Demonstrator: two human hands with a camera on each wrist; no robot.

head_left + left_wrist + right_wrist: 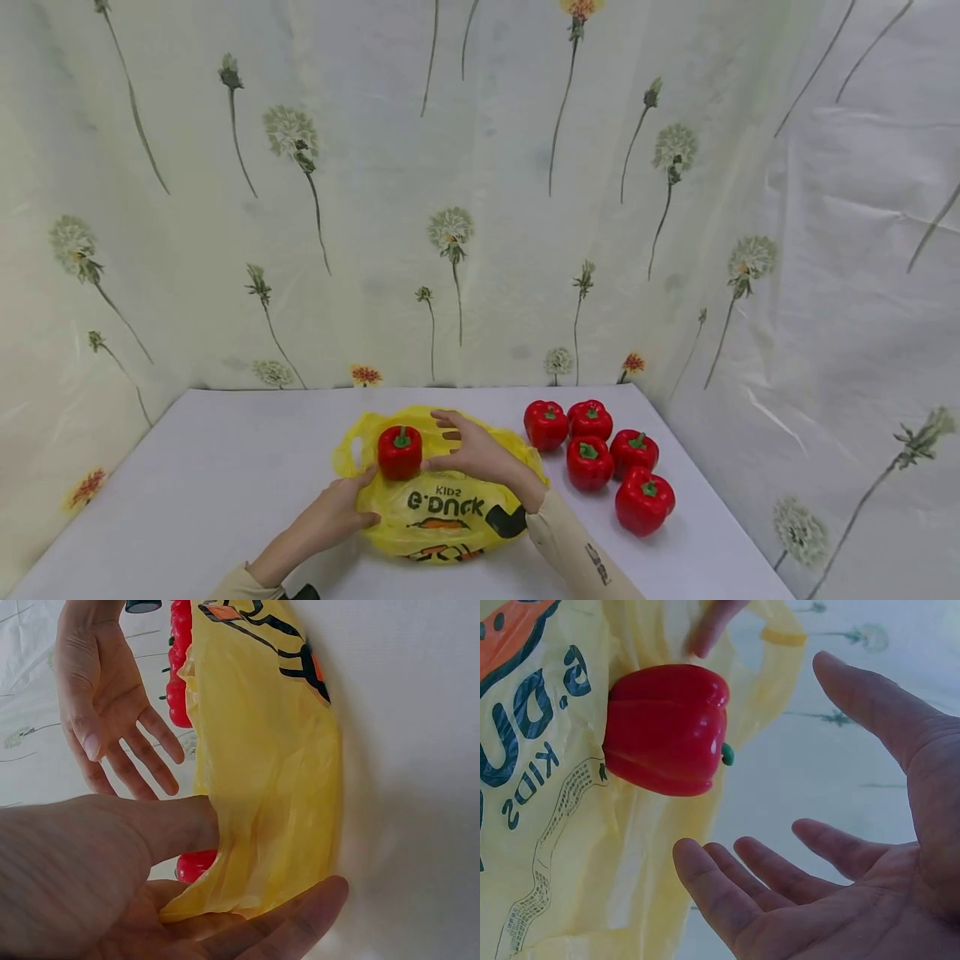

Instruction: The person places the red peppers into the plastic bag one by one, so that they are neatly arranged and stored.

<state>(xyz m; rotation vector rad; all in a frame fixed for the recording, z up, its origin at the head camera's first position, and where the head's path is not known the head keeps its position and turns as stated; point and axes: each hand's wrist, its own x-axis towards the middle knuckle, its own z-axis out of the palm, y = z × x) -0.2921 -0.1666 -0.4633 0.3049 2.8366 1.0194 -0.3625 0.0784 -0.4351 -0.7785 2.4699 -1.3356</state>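
Note:
A yellow plastic bag with dark lettering lies on the table. One red bell pepper stands upright at its opening, the lower end against the printed side. At the bag's left edge, my left hand holds the plastic between thumb and fingers; in the left wrist view the bag hides the thumb's tip. A left fingertip shows beside the pepper in the right wrist view. My right hand is over the bag, to the pepper's right, fingers spread and holding nothing.
Several more red bell peppers stand grouped on the right side of the white table. Behind the table hangs a pale curtain printed with dandelions, which also runs along both sides.

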